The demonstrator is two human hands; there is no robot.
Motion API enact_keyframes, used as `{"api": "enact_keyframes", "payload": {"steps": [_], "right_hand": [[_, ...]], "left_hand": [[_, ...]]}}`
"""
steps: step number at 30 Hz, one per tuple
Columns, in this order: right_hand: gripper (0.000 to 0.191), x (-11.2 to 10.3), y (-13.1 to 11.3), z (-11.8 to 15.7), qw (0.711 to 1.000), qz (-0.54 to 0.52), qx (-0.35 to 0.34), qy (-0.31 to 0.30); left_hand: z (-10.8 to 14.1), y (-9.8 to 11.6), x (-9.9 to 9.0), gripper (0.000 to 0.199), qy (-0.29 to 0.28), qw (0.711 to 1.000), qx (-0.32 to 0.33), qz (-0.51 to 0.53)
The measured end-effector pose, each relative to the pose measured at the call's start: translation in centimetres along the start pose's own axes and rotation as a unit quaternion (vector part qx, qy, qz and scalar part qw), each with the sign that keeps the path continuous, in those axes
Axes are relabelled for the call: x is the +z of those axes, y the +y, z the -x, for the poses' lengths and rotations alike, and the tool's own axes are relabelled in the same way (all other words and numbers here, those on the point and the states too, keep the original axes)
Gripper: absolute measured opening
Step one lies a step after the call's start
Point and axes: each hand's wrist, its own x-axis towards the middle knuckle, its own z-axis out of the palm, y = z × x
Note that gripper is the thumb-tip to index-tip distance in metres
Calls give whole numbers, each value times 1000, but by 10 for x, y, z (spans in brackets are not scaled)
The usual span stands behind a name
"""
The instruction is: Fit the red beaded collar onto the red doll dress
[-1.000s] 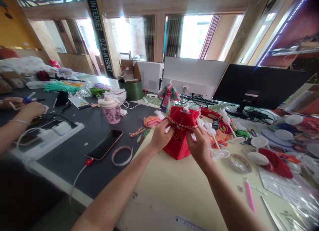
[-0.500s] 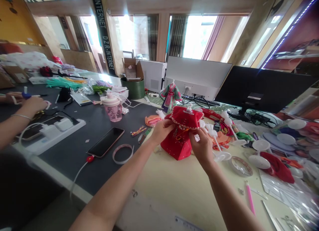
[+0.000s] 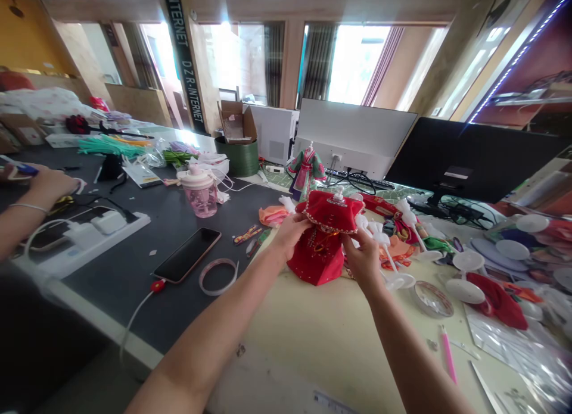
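Note:
A small red doll's dress [image 3: 318, 260] with a beaded cape collar stands upright on the cream table top, a white neck piece poking out above it. My left hand [image 3: 290, 234] pinches the cape's left side, its fingertips partly behind the cloth. On the opposite side, my right hand [image 3: 363, 256] grips the cape's lower right edge between thumb and fingers. Gold and orange trim hangs at the dress front between both hands. Behind it a second doll figure [image 3: 307, 168] wears a green and pink robe.
White doll stands [image 3: 465, 288] and cloth pieces crowd the right side, near a tape roll [image 3: 432, 299] and pink pen [image 3: 448, 354]. Left lie a phone [image 3: 187, 254], clear tape ring [image 3: 218, 277], pink cup [image 3: 199, 193] and power strip [image 3: 93, 241]. A co-worker's hand [image 3: 49, 184] holds a blue tool.
My right hand has turned slightly, its fingers now tucked more under the cape's edge. My left hand stays nearly in place. The co-worker's hand has shifted left, and the view has moved slightly.

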Motion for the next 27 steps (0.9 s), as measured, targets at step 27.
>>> {"api": "enact_keyframes", "payload": {"steps": [27], "right_hand": [[4, -12, -21, 12, 996, -61, -66, 29]], "left_hand": [[18, 11, -6, 11, 46, 971, 138, -189]]}}
